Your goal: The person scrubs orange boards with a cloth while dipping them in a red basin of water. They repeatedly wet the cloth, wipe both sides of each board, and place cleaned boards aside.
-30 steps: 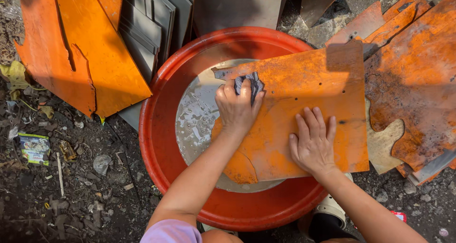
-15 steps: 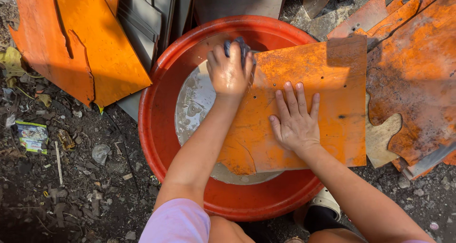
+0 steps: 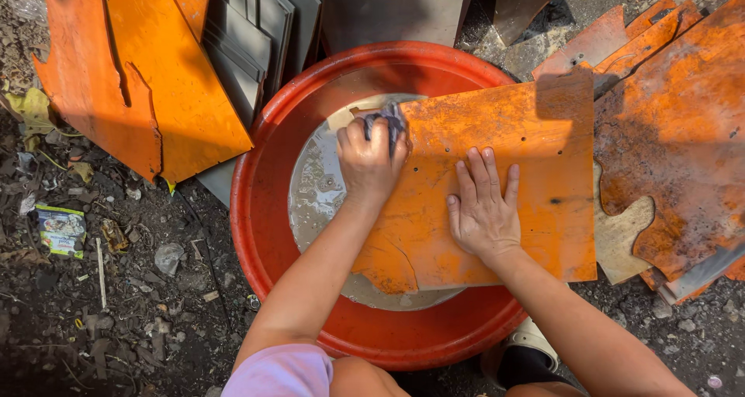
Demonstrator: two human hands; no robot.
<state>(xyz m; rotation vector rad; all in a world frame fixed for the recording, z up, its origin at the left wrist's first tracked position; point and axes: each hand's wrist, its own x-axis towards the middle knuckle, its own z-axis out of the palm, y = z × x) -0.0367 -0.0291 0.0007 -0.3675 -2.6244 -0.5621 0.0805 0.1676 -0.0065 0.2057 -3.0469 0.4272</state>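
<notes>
An orange flat panel (image 3: 497, 125) with small holes lies across a big red basin (image 3: 264, 234) that holds murky grey water (image 3: 314, 199). My left hand (image 3: 369, 160) presses a dark grey cloth (image 3: 388, 121) against the panel's upper left edge, fingers curled around it. My right hand (image 3: 483, 207) lies flat on the middle of the panel with its fingers spread, holding it down. The panel's right end sticks out over the basin's rim.
More worn orange panels (image 3: 675, 125) are piled at the right, and large orange pieces (image 3: 140, 94) lean at the upper left beside grey slabs (image 3: 264, 32). The ground is dark dirt with litter, including a small packet (image 3: 60, 230). A shoe (image 3: 528, 350) shows below the basin.
My left hand with the cloth slid up along the panel toward its upper left edge. My right hand shifted left to the panel's middle.
</notes>
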